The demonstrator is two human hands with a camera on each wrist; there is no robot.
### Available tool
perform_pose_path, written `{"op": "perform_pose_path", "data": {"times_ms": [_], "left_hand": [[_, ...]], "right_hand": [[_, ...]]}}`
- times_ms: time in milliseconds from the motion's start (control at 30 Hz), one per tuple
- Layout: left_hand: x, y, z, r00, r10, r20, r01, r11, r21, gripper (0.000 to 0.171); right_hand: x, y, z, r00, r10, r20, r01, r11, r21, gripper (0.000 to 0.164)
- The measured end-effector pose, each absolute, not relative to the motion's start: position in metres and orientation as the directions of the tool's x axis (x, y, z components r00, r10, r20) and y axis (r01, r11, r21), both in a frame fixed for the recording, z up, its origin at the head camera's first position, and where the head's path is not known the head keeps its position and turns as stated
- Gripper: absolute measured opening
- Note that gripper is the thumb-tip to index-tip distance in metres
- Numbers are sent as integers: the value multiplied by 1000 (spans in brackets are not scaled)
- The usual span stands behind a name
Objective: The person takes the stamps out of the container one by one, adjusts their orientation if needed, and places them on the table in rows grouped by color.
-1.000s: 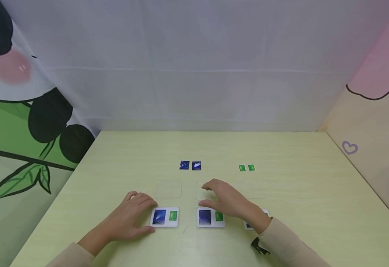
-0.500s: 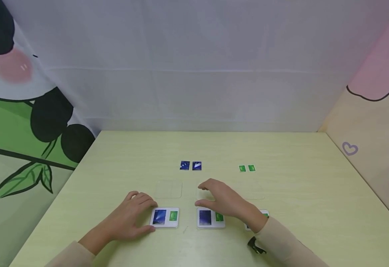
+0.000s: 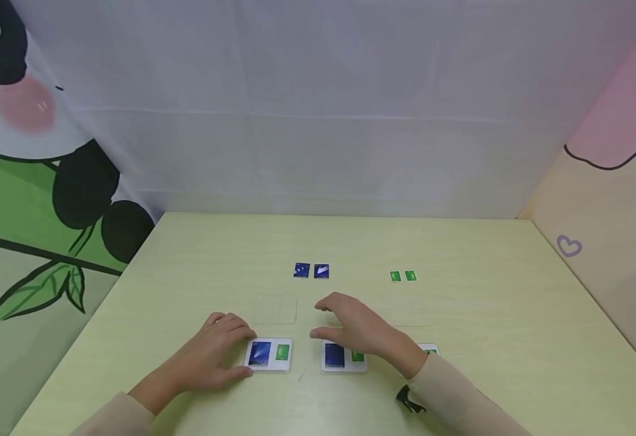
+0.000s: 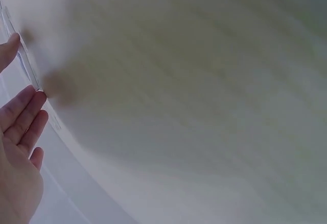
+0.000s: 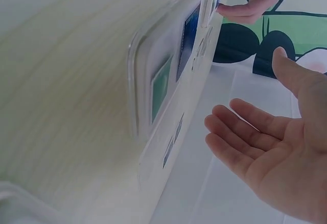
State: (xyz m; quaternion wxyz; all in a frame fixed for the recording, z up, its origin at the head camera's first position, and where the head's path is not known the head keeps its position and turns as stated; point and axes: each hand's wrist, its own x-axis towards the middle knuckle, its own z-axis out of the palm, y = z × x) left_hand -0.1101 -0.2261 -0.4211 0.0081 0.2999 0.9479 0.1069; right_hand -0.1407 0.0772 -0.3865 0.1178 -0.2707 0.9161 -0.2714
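My left hand (image 3: 217,354) rests at the left end of a white card in a clear case (image 3: 268,355), which bears a blue picture and a smaller green one. Its thumb is at the lower corner and its fingertips at the upper corner; in the left wrist view the fingers (image 4: 25,117) are nearly straight along the card's edge. My right hand (image 3: 358,324) hovers with spread thumb and fingers above the middle white card (image 3: 344,361), partly covering it, and holds nothing. A third white card (image 3: 430,348) is mostly hidden under the right forearm.
Two small blue picture squares (image 3: 311,270) and two small green ones (image 3: 403,276) lie farther back on the table (image 3: 214,242). A faint clear rounded rectangle (image 3: 275,309) lies behind the left card. A black clip-like piece (image 3: 409,399) is by the right sleeve.
My right hand has moved left over the middle card, toward the left card. The left hand and the cards have kept their places.
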Motion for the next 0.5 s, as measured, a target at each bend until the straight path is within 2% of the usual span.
{"op": "perform_pose_path", "data": {"times_ms": [500], "left_hand": [[-109,-224,-418,-826,563,35,556,803,213,49]], "right_hand": [[-143,61,-382,-795,-601,-82,-468,695,-546,56]]}}
